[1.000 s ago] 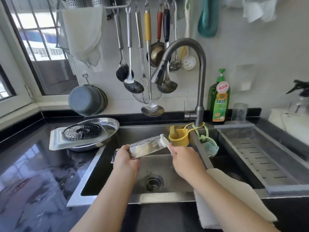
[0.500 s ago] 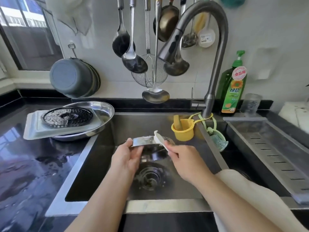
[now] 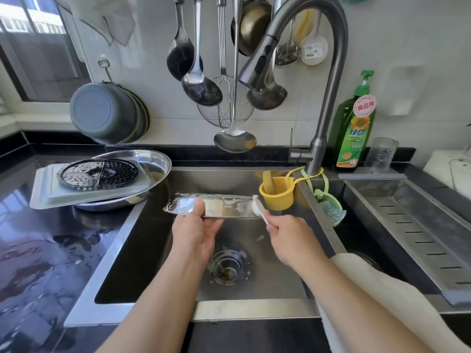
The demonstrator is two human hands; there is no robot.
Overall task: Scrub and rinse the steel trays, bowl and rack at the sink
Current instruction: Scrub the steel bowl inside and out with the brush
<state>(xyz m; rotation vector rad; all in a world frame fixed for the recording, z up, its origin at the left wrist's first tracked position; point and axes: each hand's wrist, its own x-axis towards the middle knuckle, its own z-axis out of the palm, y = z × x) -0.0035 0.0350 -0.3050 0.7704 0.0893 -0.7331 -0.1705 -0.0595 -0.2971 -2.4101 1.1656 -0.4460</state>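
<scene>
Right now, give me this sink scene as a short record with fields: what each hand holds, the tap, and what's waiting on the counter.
left hand: left hand grips the steel tray over the sink
right hand: right hand holds a white scrubber against the tray's soapy end
tap: faucet, no water visible
counter left: round perforated rack on a rectangular tray in a round steel bowl

Green detergent bottle [image 3: 353, 128]: round red seal reads "食品用"; label below reads, seemingly, "绿劲"; smaller print illegible.
</scene>
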